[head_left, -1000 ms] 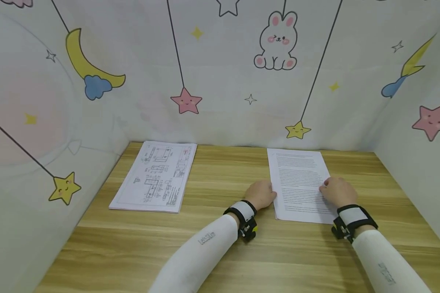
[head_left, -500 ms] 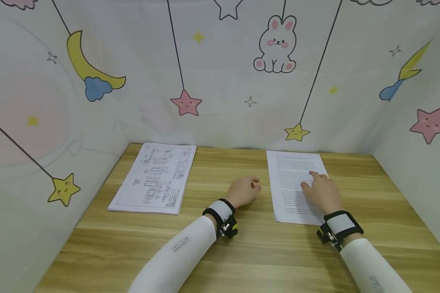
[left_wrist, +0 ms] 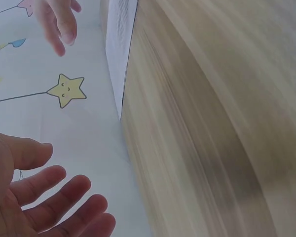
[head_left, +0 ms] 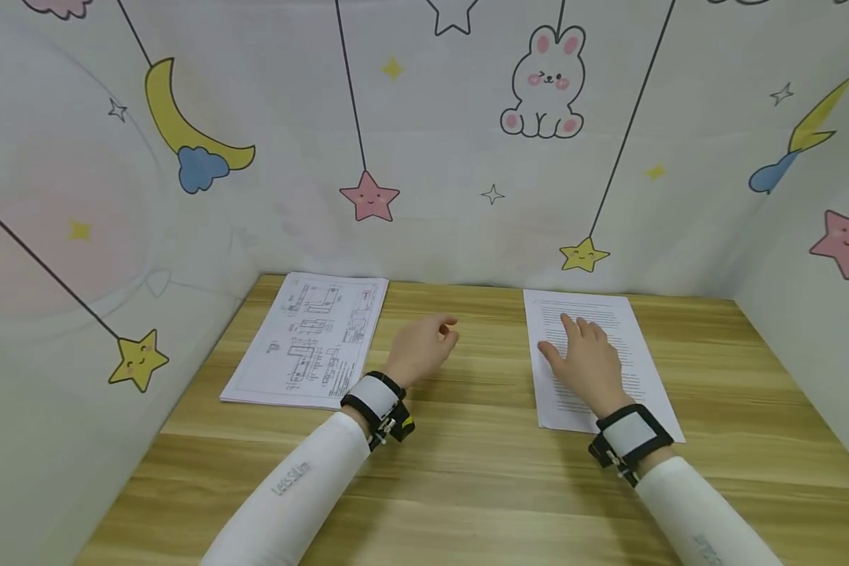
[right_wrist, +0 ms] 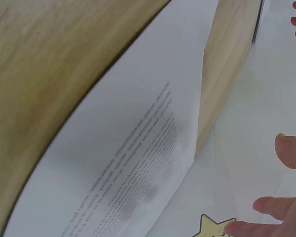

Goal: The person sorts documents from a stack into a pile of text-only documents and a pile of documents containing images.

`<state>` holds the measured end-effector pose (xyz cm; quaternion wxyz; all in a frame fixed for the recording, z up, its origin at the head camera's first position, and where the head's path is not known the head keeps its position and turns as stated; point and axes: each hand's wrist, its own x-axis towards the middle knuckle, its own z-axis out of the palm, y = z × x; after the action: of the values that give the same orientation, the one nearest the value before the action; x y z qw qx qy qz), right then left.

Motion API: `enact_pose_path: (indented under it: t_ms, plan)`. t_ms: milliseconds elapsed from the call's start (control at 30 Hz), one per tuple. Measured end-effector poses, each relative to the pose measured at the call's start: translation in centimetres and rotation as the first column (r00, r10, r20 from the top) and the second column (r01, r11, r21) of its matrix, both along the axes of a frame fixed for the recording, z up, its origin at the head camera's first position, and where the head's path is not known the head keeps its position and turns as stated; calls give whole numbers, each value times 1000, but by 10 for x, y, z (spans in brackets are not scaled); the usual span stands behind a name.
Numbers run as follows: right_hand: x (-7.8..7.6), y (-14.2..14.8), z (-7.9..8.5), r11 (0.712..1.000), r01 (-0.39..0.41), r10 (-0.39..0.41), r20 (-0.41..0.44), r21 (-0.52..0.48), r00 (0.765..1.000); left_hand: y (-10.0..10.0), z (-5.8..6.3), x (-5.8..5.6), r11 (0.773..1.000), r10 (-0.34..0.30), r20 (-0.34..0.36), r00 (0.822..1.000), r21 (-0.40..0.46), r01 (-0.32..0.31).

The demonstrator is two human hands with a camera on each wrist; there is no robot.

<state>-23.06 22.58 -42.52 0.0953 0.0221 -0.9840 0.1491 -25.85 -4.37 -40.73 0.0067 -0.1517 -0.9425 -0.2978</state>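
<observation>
A stack of paper printed with lines of text (head_left: 644, 369) lies on the right part of the table. My right hand (head_left: 587, 362) hovers over it, fingers spread and apart from the sheet in the right wrist view. To the left lies a second paper stack, printed with technical drawings (head_left: 276, 338). Just right of that stack is my left hand (head_left: 420, 346), raised above the wood with loosely bent fingers (left_wrist: 64, 202) and nothing in them. Both hands hold nothing.
The wood-grain table (head_left: 481, 472) meets a white cloth backdrop (head_left: 453, 244) printed with stars, a moon and a rabbit. The cloth also closes off the left and right sides. Each wrist wears a strap with a small camera.
My left hand has let go of the text stack's left edge and moved left toward the drawings. My right hand has left its right edge and moved left over the page, fingers spreading.
</observation>
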Motion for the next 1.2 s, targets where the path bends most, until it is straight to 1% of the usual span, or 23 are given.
enact_pose_path:
  t_ms: [67,200,300,333,533,700,800,933,1033,1200]
  plan:
    - [0,-6,1,1000,-18,18,-17,6,1000,-8,2,-1,1000,16,-15,1000,-20,-16]
    - [-1,-18,3,999,-41,42,-31,19,999,-24,7,-2,999,37,-9,999,-32,-37]
    - [-3,-27,5,998,-59,60,-31,36,998,-37,10,-3,997,49,1,999,-58,-49]
    - [-3,-30,5,997,-66,67,-28,37,997,-41,10,-4,996,52,-7,999,-75,-53]
    - [-4,-46,4,994,-105,105,-2,14,995,-63,5,-6,991,73,-20,997,-110,-75]
    - [-2,-57,-2,986,-165,165,1,-3,986,-83,3,-4,986,101,-9,995,-129,-102]
    - [-1,-61,-3,981,-195,195,-6,-15,981,-94,1,-5,984,118,-12,993,-134,-118]
    - [0,-68,-3,970,-242,241,-6,-18,970,-108,-3,-8,979,148,-6,989,-139,-148]
    - [1,-72,-2,962,-272,272,2,-25,962,-117,-6,-9,975,168,10,986,-147,-165]
    - [1,-80,1,956,-291,292,12,-33,956,-131,-7,-10,969,193,18,981,-162,-188]
